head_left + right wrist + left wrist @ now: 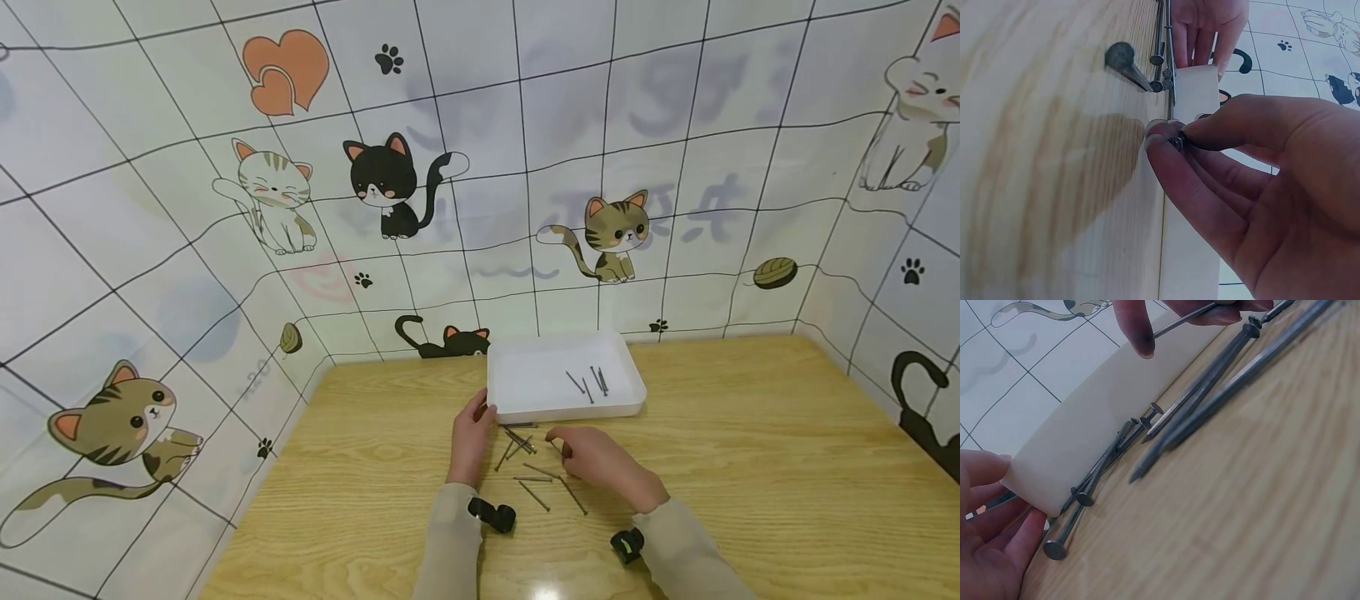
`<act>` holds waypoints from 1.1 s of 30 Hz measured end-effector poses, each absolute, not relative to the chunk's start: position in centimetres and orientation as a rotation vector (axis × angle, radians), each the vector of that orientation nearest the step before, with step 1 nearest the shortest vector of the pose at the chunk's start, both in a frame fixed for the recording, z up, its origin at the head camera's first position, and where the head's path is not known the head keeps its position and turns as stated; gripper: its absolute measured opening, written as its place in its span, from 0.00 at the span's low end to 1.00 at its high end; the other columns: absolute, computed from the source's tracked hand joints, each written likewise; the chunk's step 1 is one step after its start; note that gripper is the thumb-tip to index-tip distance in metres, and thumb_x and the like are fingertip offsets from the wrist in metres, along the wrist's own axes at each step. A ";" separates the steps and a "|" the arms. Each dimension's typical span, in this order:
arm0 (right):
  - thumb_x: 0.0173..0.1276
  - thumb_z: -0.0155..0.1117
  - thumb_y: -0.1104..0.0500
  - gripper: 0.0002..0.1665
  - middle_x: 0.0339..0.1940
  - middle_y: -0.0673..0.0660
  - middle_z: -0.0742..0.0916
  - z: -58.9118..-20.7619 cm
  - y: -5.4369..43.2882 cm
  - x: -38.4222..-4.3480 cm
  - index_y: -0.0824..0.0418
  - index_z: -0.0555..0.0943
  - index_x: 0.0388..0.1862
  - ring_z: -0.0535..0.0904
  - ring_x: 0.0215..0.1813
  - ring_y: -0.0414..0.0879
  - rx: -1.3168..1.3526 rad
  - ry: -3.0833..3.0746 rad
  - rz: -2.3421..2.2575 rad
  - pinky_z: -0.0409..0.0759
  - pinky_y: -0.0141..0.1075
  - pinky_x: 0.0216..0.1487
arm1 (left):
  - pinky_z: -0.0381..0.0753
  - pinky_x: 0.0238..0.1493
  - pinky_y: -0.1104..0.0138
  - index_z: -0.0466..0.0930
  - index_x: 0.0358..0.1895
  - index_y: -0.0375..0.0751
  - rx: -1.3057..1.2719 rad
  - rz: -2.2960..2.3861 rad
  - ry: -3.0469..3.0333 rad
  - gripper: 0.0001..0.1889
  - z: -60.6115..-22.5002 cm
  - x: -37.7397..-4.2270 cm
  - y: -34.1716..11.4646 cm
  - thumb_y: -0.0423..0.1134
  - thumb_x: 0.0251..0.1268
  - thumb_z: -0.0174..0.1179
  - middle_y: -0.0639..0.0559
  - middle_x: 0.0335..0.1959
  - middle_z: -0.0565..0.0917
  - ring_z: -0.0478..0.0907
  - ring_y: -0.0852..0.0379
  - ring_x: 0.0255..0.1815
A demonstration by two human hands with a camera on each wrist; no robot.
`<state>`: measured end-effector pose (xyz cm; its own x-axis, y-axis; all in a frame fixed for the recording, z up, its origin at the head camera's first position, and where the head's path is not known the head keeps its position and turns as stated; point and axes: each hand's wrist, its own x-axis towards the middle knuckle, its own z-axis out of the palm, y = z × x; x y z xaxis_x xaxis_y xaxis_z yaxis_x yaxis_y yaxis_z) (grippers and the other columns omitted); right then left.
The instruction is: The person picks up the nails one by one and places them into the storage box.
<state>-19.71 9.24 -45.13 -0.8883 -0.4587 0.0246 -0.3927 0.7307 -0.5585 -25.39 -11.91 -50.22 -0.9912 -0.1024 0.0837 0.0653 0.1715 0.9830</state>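
Head view has the right hand (602,457) nearly closed, pinching a nail (1184,320), probably light, stiff and slick, best held mid-shaft, with loose nails (534,496) just left of that hand and the left hand (471,440) gripping a corner of the tray (570,412).

Metal nails (1254,370), smooth plastic tray (532,377), glossy wood-grain tabletop (375,467)

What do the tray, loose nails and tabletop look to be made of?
Tray: probably plastic, matte white; smooth, rounded corners suggest moulding.
Nails: metal, likely steel; grey shanks with a dull sheen and flat heads.
Tabletop: pale wood or a wood-look laminate; grain shows, and a bright reflection hints at a slightly glossy finish.
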 end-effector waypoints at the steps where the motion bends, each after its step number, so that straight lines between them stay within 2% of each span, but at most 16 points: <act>1: 0.57 0.55 0.71 0.22 0.25 0.48 0.78 -45.2 9.2 -19.7 0.61 0.75 0.52 0.68 0.23 0.41 -0.693 2.815 -0.870 0.66 0.36 0.25 | 0.67 0.55 0.60 0.66 0.63 0.46 0.041 -1.942 -2.301 0.23 -50.2 -25.4 -11.9 0.42 0.65 0.51 0.50 0.59 0.71 0.67 0.55 0.56; 10: 0.56 0.55 0.71 0.22 0.27 0.50 0.80 -45.2 9.1 -19.8 0.61 0.75 0.51 0.69 0.25 0.41 -0.709 2.826 -0.880 0.68 0.37 0.27 | 0.67 0.54 0.59 0.66 0.62 0.46 0.038 -1.943 -2.290 0.23 -50.2 -25.3 -12.2 0.43 0.64 0.52 0.50 0.59 0.71 0.68 0.54 0.56; 23: 0.58 0.57 0.66 0.25 0.30 0.48 0.81 -45.1 10.1 -21.4 0.57 0.72 0.57 0.73 0.29 0.37 -0.612 2.937 -1.035 0.71 0.33 0.29 | 0.66 0.56 0.59 0.66 0.62 0.47 0.042 -1.950 -2.287 0.22 -50.0 -25.4 -12.4 0.43 0.65 0.51 0.50 0.59 0.70 0.67 0.55 0.57; 28: 0.60 0.58 0.64 0.24 0.32 0.48 0.81 -45.3 10.4 -21.9 0.56 0.72 0.58 0.76 0.33 0.39 -0.597 2.968 -1.133 0.73 0.33 0.30 | 0.67 0.55 0.59 0.66 0.62 0.47 0.025 -1.955 -2.280 0.23 -50.3 -25.5 -12.3 0.42 0.64 0.52 0.51 0.59 0.70 0.67 0.55 0.57; 33: 0.60 0.58 0.64 0.25 0.33 0.50 0.81 -45.4 10.6 -22.4 0.56 0.71 0.58 0.78 0.34 0.43 -0.543 3.040 -1.248 0.75 0.37 0.32 | 0.67 0.55 0.60 0.66 0.63 0.46 0.017 -1.969 -2.280 0.23 -50.5 -25.5 -12.0 0.42 0.65 0.52 0.52 0.59 0.70 0.67 0.56 0.56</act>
<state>-22.36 10.63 -45.45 -0.9295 -0.2245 0.2926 -0.3653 0.6691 -0.6472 -25.47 -12.05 -50.48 -0.9916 -0.0927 0.0906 0.0761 0.1491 0.9859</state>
